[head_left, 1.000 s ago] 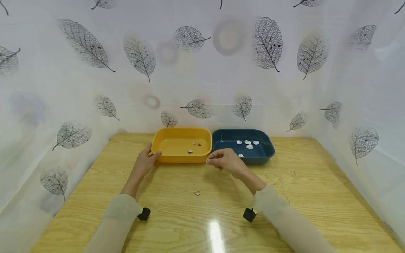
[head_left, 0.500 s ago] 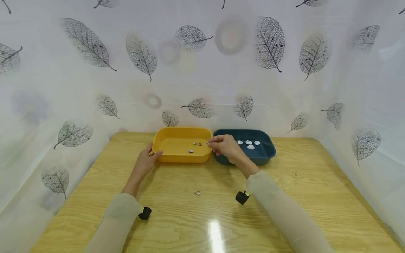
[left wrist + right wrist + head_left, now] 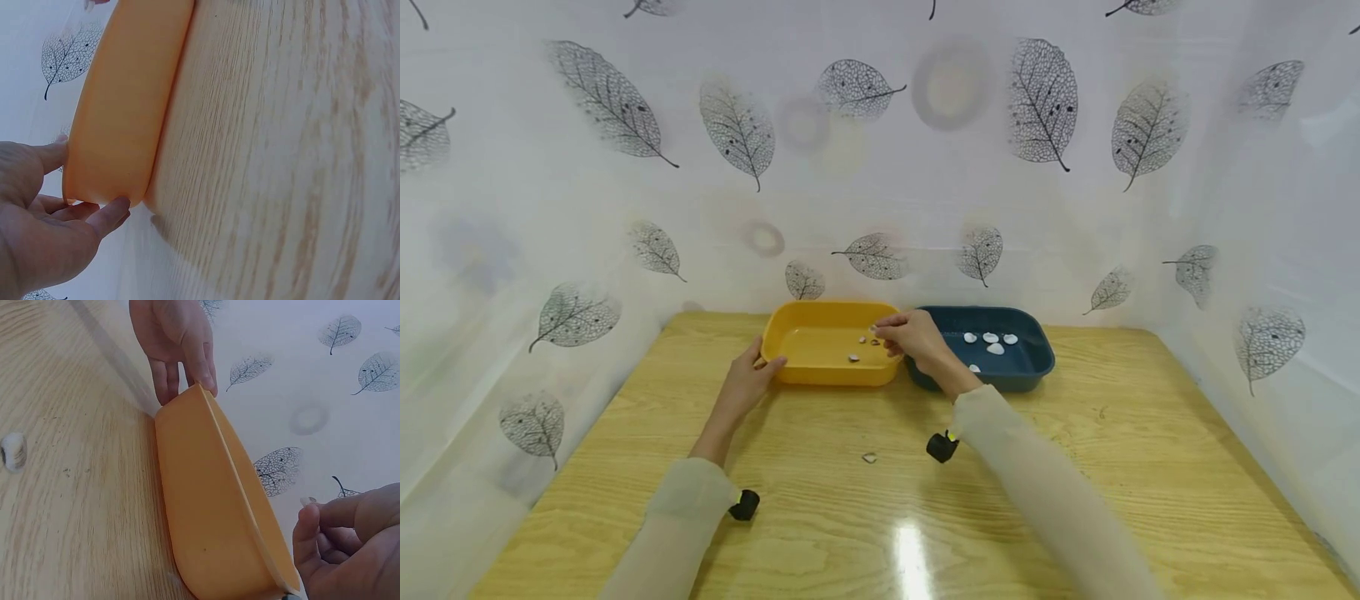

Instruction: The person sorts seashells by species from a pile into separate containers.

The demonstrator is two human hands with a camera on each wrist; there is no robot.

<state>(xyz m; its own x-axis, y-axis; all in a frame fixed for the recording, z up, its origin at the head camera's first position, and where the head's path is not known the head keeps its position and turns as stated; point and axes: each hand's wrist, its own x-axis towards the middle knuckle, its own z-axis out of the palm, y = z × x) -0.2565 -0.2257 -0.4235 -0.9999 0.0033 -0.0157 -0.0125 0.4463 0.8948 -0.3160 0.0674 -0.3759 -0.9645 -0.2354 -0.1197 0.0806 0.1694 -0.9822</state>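
Observation:
My left hand (image 3: 747, 385) grips the left end of a yellow plastic tub (image 3: 835, 377), thumb at the rim and fingers around the outer corner, as the left wrist view shows. Between thumb and fingertips my right hand (image 3: 917, 340) pinches a small pale seashell (image 3: 307, 501) above the right part of the tub. Inside the tub lie a few small dark-marked shells, one of them a shell (image 3: 853, 358) near the front wall. A lone shell (image 3: 869, 457) rests on the wooden table in front of the tub.
A dark blue tub (image 3: 1037, 367) stands right of the yellow one, with several white shells (image 3: 995, 348) on its floor. Both are near the back edge of the wooden table (image 3: 820, 533). A leaf-printed curtain (image 3: 880, 167) hangs behind and at the sides.
My right hand has risen from in front of the tubs and moved left over the yellow tub, carrying the small shell. My left hand has kept its grip on the yellow tub.

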